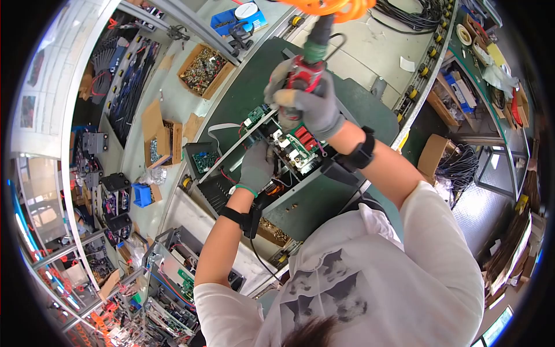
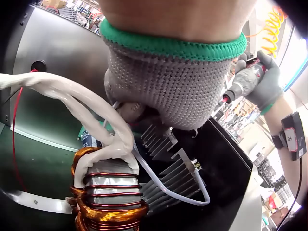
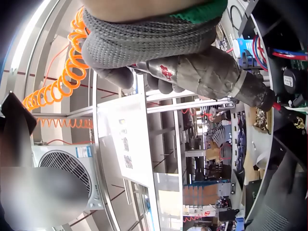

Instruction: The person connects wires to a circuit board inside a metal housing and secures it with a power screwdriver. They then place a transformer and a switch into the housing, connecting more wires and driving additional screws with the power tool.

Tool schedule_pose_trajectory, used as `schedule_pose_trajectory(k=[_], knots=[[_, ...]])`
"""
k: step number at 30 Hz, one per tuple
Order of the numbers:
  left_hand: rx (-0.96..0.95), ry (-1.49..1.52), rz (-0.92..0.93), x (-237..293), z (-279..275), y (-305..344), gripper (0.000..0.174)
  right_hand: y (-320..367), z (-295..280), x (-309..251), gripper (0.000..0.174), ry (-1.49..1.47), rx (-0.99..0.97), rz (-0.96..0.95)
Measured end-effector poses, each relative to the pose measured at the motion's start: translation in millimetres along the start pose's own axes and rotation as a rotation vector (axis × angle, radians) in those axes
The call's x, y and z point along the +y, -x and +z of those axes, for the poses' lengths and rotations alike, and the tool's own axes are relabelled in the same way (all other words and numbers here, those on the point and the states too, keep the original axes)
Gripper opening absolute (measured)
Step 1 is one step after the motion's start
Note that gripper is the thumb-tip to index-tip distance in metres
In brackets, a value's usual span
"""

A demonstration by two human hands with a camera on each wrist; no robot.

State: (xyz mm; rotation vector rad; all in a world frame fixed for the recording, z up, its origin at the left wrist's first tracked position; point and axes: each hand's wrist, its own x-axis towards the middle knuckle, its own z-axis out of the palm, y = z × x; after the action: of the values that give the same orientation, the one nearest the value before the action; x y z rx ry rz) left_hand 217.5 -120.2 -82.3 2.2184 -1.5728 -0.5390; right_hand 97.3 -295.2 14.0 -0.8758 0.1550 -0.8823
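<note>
Grey-gloved right hand (image 1: 321, 109) grips a red, tape-wrapped screwdriver (image 1: 305, 74) aimed lengthwise at an open metal chassis (image 1: 292, 192). Grey-gloved left hand (image 1: 258, 168) is inside, grip hidden.

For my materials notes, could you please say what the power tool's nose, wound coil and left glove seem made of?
Power tool's nose: perhaps matte grey tape, given wrinkled overlaps.
Wound coil: probably glossy copper wire, by orange-brown turns.
Left glove: matte knit, from visible stitches; fibre uncertain.
</note>
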Motion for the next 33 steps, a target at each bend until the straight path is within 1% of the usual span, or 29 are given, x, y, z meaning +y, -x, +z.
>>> schedule_pose_trajectory(k=[2, 4, 5, 8, 12, 13, 15, 16, 20, 21, 22, 23, 24, 25, 26, 27, 28, 30, 31, 32, 33], knots=[[0.001, -0.018, 0.011, -3.5, 3.7, 0.7, 0.02, 1.4, 3.0, 17.1, 0.029, -0.025, 0.009, 0.011], [0.006, -0.038, 0.019, -3.6, 2.6, -0.5, 0.02, 1.1, 4.3, 27.3, 0.03, 0.065, -0.035, -0.012], [-0.012, -0.043, -0.004, -3.2, 2.3, -1.1, 0.02, 1.7, 4.9, 30.2, 0.03, 0.065, -0.033, -0.015], [-0.039, -0.024, -0.04, -3.3, 1.5, -0.7, 0.02, 5.9, 8.0, 33.9, 0.029, 0.013, -0.019, 0.064], [-0.053, 0.005, -0.058, -3.5, 0.9, -0.5, 0.02, 12.1, 6.1, 43.6, 0.029, 0.049, -0.042, 0.067], [-0.057, 0.008, -0.054, -2.2, 0.2, -0.3, 0.02, 12.9, 5.3, 44.1, 0.029, 0.053, -0.036, 0.065], [0.0, 0.002, -0.014, 1.9, -2.1, 0.4, 0.019, 14.2, 5.2, 45.3, 0.028, 0.078, -0.093, 0.069], [-0.022, -0.015, -0.018, 2.7, -3.4, -0.2, 0.019, 14.1, 6.4, 46.3, 0.028, 0.08, -0.088, 0.068], [0.012, -0.009, 0.02, -2.8, -1.0, 2.8, 0.018, 14.1, 19.2, 38.4, 0.023, 0.245, -0.14, 0.082], [-0.011, -0.075, 0.039, -8.1, 0.3, 4.2, 0.019, 14.1, 18.3, 40.9, 0.023, 0.249, -0.135, 0.082], [-0.034, -0.139, 0.058, -13.5, 2.7, 5.4, 0.02, 13.4, 17.1, 45.4, 0.024, 0.313, -0.223, 0.076], [-0.038, -0.136, 0.061, -19.9, 7.1, 6.2, 0.02, 13.2, 17.3, 49.1, 0.025, 0.376, -0.31, 0.071], [-0.027, -0.157, 0.108, -24.2, 10.3, 4.8, 0.021, 12.7, 21.6, 48.4, 0.025, 0.434, -0.328, 0.008], [-0.016, -0.179, 0.155, -28.6, 12.9, 4.4, 0.022, 11.4, 24.2, 49.1, 0.025, 0.436, -0.324, 0.007], [-0.092, -0.212, 0.128, -33.4, 14.9, 5.2, 0.029, 10.1, 26.8, 50.4, 0.028, 0.473, -0.337, -0.051], [-0.095, -0.211, 0.131, -33.7, 15.7, 4.7, 0.029, 8.6, 30.1, 49.0, 0.031, 0.51, -0.351, -0.11], [-0.066, -0.209, 0.146, -34.6, 16.2, 4.7, 0.028, 7.3, 32.5, 47.5, 0.031, 0.615, -0.333, -0.112], [-0.037, -0.208, 0.153, -31.7, 12.3, 4.4, 0.028, 7.0, 37.0, 42.8, 0.03, 0.628, -0.296, -0.083], [-0.055, -0.121, 0.117, -27.4, 8.3, 4.4, 0.027, 7.2, 39.6, 41.0, 0.029, 0.642, -0.26, -0.055], [-0.071, -0.035, 0.081, -22.7, 5.0, 3.9, 0.025, 6.3, 41.5, 39.6, 0.029, 0.702, -0.241, -0.066], [-0.073, -0.037, 0.076, -20.7, 4.3, 4.1, 0.025, 6.0, 42.1, 38.3, 0.029, 0.697, -0.243, -0.064]])
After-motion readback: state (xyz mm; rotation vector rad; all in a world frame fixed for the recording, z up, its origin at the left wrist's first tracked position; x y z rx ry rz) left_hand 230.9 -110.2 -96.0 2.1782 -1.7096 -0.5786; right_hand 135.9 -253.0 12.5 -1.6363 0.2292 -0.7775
